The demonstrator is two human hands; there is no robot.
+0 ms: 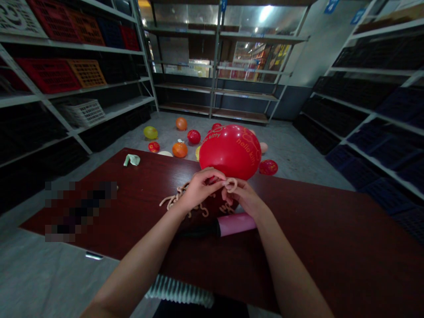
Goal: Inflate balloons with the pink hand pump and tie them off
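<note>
A large inflated red balloon (pixel 228 152) with gold "hello kitty" print rests over the table's far edge. My left hand (pixel 202 187) is closed, its thumb and fingers pinching at the balloon's near end, where the neck is mostly hidden. Close against it, my right hand (pixel 247 198) is closed with a beige cord loop (pixel 232 185) at its fingertips. Beneath the hands, several loose beige cord pieces (pixel 179 196) lie in a heap on the dark red-brown table (pixel 314 238). A pink hand pump (pixel 236 224) with a black end lies near my right wrist.
A limp mint-green balloon (pixel 132 160) lies at the table's far left. A pixelated dark object (pixel 86 207) is on the left side. Several balloons, including an orange one (pixel 179 149), are on the floor beyond. Shelves with crates (pixel 49 75) stand around.
</note>
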